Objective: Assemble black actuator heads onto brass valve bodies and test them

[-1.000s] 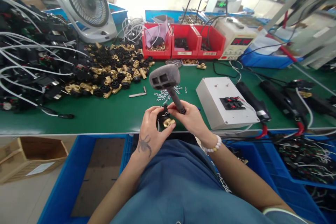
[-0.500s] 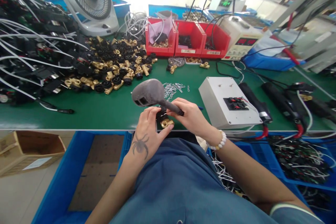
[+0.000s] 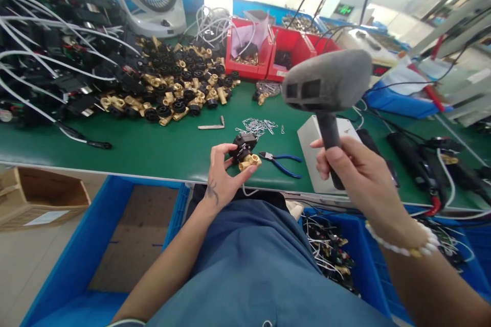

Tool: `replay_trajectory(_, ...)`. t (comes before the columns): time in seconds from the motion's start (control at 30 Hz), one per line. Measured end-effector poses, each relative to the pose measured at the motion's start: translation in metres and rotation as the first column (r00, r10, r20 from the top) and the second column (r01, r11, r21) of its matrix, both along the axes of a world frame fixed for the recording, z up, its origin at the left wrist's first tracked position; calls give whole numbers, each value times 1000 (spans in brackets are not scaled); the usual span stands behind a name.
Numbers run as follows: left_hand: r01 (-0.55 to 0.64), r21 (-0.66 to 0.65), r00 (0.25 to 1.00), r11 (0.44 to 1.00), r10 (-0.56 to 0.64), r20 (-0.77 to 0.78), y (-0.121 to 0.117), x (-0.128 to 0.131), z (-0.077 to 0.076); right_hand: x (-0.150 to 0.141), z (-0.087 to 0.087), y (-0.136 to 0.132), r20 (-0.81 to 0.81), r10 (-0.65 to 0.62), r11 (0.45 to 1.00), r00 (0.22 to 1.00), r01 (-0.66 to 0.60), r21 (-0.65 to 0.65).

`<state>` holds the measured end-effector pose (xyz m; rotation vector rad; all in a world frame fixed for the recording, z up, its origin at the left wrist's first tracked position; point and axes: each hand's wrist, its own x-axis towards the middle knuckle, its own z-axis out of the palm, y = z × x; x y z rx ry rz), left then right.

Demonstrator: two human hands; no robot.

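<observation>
**Mallet (image 3: 329, 82) up, fitting (image 3: 243, 153) in one hand**

The fitting, black above and brass below, is at the middle of the bench (image 3: 172, 156), close to its near edge. The left hand (image 3: 221, 176) pinches it between thumb and fingers, the thumb against the brass. A thin bright line across the black part may be a clip, but it is too small to be sure.

The right hand (image 3: 360, 176) has just come away from the fitting, taking the mallet up and to the right. It is closed round the handle, with the head raised above the fist. That leaves the left hand alone steadying the fitting, and the mallet well apart from it.

The pliers (image 3: 271, 157), now uncovered, lie just right of the fitting, jaws towards it, handles spread. Beyond the fitting is a small pile of clips (image 3: 255, 126), with a single clip (image 3: 283, 129) apart on its right. The L-shaped key (image 3: 210, 126) lies left of the pile. The grey box (image 3: 310, 144) stands near the bench's near edge, partly behind the right hand. Further back, a heap of brass parts (image 3: 187, 89) spreads left of the red bins (image 3: 244, 70).
</observation>
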<state>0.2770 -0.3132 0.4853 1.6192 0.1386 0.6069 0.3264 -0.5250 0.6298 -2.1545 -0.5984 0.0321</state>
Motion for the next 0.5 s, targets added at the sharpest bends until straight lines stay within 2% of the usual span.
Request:
replay_trajectory(0.07, 0, 12, 1000, 1000, 0, 23, 0, -2, -1, -3, -4, -5, -41, 10, 999, 999, -12, -49)
replay_trajectory(0.1, -5, 17, 999, 1000, 4, 34, 0, -2, -2, -3, -6, -7, -64, 36, 992, 997, -44, -117)
replay_trajectory(0.17, -18, 22, 999, 1000, 17, 52, 0, -3, -3, -2, -8, -8, -95, 93, 955, 991, -116, -274)
replay_trajectory(0.23, -28, 40, 998, 999, 25, 66, 0, -4, -5, 0, -5, -8, -107, 123, 932, 987, -152, -329)
replay_trajectory(0.3, -32, 85, 997, 996, 26, 73, 1, -4, -6, -2, 1, -8, -101, 94, 969, 990, -114, -217)
replay_trajectory(0.37, -36, 148, 997, 988, 25, 76, 2, -4, -7, -6, 6, -7, -63, 33, 999, 997, -33, -7)
replay_trajectory(0.43, -47, 203, 997, 978, 32, 76, 3, -4, -7, -11, 3, -6, -43, -31, 985, 999, 38, 169)
replay_trajectory(0.47, -50, 226, 996, 973, 33, 78, 4, -4, -7, -12, 0, -5, -51, -42, 981, 998, 51, 188)
replay_trajectory(0.5, -52, 243, 996, 969, 33, 81, 4, -4, -6, -12, -4, -4, -74, -21, 989, 997, 31, 142)
